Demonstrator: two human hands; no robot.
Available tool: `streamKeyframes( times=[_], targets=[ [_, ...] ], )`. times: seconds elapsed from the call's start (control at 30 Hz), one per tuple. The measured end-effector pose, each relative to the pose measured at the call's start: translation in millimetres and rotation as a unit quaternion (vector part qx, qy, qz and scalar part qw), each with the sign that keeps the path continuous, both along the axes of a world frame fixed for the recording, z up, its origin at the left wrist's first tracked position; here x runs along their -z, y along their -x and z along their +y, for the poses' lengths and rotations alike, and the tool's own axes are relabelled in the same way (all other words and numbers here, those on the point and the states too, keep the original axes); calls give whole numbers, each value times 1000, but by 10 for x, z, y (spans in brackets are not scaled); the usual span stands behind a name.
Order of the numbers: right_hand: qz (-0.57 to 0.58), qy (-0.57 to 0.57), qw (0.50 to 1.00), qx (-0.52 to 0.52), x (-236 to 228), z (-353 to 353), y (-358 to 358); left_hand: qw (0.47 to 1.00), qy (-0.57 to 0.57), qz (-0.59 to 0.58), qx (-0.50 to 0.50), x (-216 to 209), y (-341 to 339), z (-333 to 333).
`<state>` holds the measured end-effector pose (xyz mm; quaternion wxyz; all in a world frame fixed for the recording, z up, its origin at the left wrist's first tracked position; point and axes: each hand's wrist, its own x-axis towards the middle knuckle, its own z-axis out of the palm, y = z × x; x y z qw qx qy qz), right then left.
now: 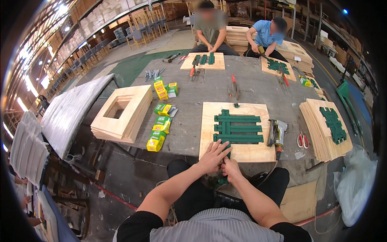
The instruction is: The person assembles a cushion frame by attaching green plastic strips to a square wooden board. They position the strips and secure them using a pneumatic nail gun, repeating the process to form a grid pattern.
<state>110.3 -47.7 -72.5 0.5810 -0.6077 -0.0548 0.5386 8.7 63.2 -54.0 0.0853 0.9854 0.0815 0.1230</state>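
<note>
the left hand (212, 156) lies flat with fingers spread on the near edge of a square pale plywood panel (238, 151), pressing down where a dark green woven strap (224, 133) crosses that edge; it holds nothing between its fingers as far as can be seen. the right hand (231, 167) sits just beside it at about four o'clock, curled closed around the loose tail of the same strap, which hangs off the panel's near edge toward the lap. from the hands the strap runs away toward twelve o'clock, its long axis pointing straight away from the body, and it crosses three green straps laid side by side from nine to three o'clock (238, 128), forming a lattice on the panel's middle. both hands meet at the strap's near end, the left resting on the panel, the right just off it. the strap looks flat, matte and ribbed. the panel rests at the near side of a grey desk (258, 86). at three o'clock of the panel, touching its edge, lies a metal pneumatic stapler (277, 133), then red-handled scissors (302, 140) and a stack of similar panels topped with green lattice (327, 130). at nine o'clock lie yellow and green small boxes (160, 130) and a stack of plywood frames with square openings (122, 113).
</note>
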Motion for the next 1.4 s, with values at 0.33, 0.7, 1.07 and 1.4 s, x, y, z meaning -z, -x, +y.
streamKeyframes(
  times=[0.33,0.7,1.07,1.4],
  targets=[
    [-121,8,992,33,360,-290,240,996,-53,-1,72,227,-120,70],
    [-153,0,988,22,323,-443,307,987,-83,-14,135,328,-109,138],
    [-136,-2,991,4,262,-507,328,982,-118,-26,146,419,-106,179],
    [-104,-17,994,14,276,-554,366,974,-160,-36,156,462,-111,192]
  ],
)
